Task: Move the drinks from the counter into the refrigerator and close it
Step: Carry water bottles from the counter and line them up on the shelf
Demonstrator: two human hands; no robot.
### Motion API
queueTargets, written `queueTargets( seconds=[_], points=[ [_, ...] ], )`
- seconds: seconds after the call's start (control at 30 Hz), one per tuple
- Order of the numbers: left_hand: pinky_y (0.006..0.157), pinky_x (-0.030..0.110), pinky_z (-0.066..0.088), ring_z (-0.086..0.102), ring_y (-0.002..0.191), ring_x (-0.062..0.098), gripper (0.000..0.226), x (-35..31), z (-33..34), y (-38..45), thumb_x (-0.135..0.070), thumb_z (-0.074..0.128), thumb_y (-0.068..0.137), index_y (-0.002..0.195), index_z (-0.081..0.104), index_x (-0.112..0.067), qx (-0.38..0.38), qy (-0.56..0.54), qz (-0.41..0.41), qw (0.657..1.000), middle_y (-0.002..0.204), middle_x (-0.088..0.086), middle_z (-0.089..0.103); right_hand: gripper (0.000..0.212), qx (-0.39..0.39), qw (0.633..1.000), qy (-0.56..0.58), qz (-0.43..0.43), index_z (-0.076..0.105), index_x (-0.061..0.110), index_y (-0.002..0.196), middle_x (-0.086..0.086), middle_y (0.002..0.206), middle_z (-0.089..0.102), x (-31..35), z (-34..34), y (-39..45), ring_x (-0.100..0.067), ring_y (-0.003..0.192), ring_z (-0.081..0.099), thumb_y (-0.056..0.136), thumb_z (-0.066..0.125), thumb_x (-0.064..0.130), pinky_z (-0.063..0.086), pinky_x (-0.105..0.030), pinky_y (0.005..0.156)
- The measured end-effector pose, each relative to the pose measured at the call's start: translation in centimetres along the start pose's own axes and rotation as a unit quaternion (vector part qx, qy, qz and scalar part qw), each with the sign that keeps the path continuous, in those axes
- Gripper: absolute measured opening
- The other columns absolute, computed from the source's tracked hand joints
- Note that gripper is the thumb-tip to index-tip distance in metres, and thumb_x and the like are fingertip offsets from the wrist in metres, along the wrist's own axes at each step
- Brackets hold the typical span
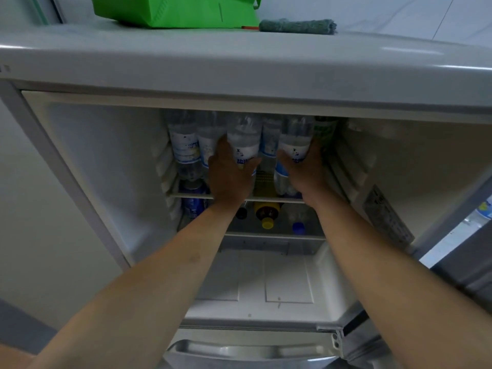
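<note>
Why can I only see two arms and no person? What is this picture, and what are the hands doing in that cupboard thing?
The camera sits on the person's head and looks forward and down, so you see only their own arms, as if you were them. There is just this one picture.

The cupboard thing is a refrigerator with its door open. The left hand grips one clear water bottle and the right hand grips another water bottle, both on the top shelf. More water bottles stand beside and behind them.

On the shelf below you can see a blue can and a bottle with a yellow cap.

On top of the refrigerator lie a green bag and a folded cloth.
</note>
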State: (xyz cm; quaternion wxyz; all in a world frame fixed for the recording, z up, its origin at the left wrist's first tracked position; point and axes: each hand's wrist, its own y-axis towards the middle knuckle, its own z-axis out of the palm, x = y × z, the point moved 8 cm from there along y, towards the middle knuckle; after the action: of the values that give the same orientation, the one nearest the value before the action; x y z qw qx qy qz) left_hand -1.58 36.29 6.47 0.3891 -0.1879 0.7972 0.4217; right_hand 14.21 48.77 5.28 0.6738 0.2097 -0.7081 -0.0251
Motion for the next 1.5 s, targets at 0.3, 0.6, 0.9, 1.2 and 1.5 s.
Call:
queueTargets(
  seconds=[0.3, 0.6, 0.9, 1.2, 1.5],
  points=[
    [0.09, 0.046, 0.052, 0.053, 0.121, 0.034, 0.086, 2.3, -0.1, -1.9, -0.042, 0.08, 0.074, 0.143, 0.034, -0.018, -0.008, 0.087, -0.029, 0.996, 0.136, 0.012, 0.049, 0.084, -0.018, 0.983, -0.176, 0.05, 0.04, 0.019, 0.14, -0.002, 0.135, 0.06, -2.7, -0.6, -1.4, -0.022, 0.118, 0.061, 0.072, 0.084, 0.043, 0.053, -0.041, 0.095],
    [0.087, 0.043, 0.05, 0.057, 0.113, 0.034, 0.054, 2.9, 0.6, -1.3, -0.025, 0.076, 0.082, 0.124, 0.048, -0.004, -0.033, 0.083, -0.068, 0.994, 0.123, 0.018, 0.058, 0.068, -0.026, 0.992, -0.123, 0.035, 0.047, 0.018, 0.127, -0.001, 0.126, 0.065, -2.3, 3.0, -1.5, -0.019, 0.11, 0.065, 0.073, 0.085, 0.034, 0.055, -0.036, 0.09],
    [0.082, 0.03, 0.049, 0.062, 0.102, 0.029, 0.033, 2.8, 0.6, -1.9, 0.0, 0.061, 0.089, 0.12, 0.051, 0.003, -0.008, 0.037, -0.058, 0.998, 0.107, 0.008, 0.063, 0.06, -0.02, 0.992, -0.118, 0.026, 0.052, 0.019, 0.121, 0.001, 0.119, 0.067, -2.2, 3.3, -1.4, -0.007, 0.094, 0.062, 0.073, 0.086, 0.029, 0.05, -0.012, 0.069],
    [0.072, 0.028, 0.05, 0.061, 0.085, 0.014, 0.021, 6.1, -4.6, -4.4, -0.007, 0.054, 0.094, 0.102, 0.054, -0.027, -0.026, -0.053, -0.073, 0.996, 0.093, -0.005, 0.062, 0.059, -0.049, 0.994, -0.093, 0.015, 0.049, 0.018, 0.131, 0.018, 0.112, 0.06, -2.5, 3.2, -3.1, 0.021, 0.089, 0.056, 0.081, 0.08, 0.023, 0.045, 0.0, 0.073],
    [0.067, 0.019, 0.048, 0.062, 0.078, 0.017, 0.038, 8.6, -5.8, -9.9, -0.003, 0.06, 0.089, 0.108, 0.05, -0.035, -0.04, -0.104, -0.038, 0.993, 0.091, 0.001, 0.063, 0.026, -0.166, 0.98, -0.106, -0.034, 0.056, 0.034, 0.102, 0.021, 0.09, 0.062, -2.3, 1.4, -9.2, 0.006, 0.085, 0.06, 0.088, 0.068, 0.016, 0.053, -0.026, 0.074]
  ],
)
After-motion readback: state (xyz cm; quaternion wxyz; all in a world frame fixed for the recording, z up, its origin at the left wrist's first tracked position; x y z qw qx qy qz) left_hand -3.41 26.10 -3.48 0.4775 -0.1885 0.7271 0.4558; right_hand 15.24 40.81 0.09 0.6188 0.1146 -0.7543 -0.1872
